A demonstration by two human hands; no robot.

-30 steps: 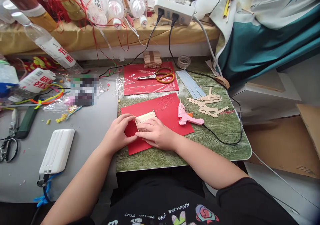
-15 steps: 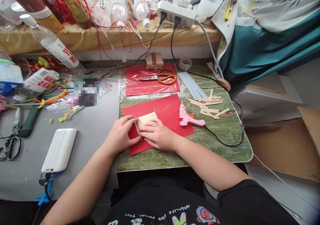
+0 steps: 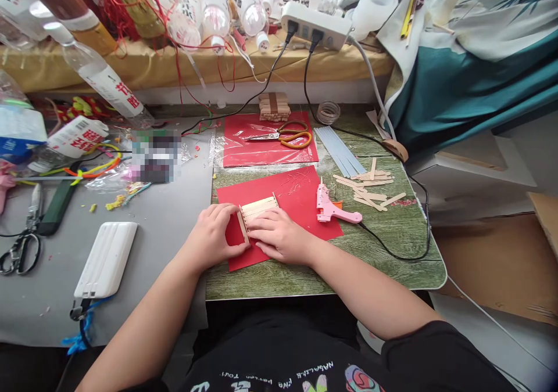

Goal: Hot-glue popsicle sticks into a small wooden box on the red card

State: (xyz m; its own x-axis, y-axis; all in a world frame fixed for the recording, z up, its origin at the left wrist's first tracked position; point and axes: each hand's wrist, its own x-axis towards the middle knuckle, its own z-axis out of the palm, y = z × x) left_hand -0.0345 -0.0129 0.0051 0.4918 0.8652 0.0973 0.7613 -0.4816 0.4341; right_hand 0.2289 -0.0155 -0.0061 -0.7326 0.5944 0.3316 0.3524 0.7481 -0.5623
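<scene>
A small panel of pale wooden craft sticks lies on a red paper sheet on the green board. My left hand curls against the panel's left edge, fingers pinched on it. My right hand lies over the panel's near side, fingers pressing down on the sticks. The near part of the panel is hidden under my fingers. A pink glue gun rests on the red sheet just right of my right hand.
Loose craft sticks and clear glue rods lie at the right. Orange-handled scissors sit on a second red sheet behind, by a stick stack. A white power bank, black scissors and bottles crowd the left.
Both hands stay on the stick panel with only slight finger shifts. The view has drifted a little, so everything sits slightly further right in the picture.
</scene>
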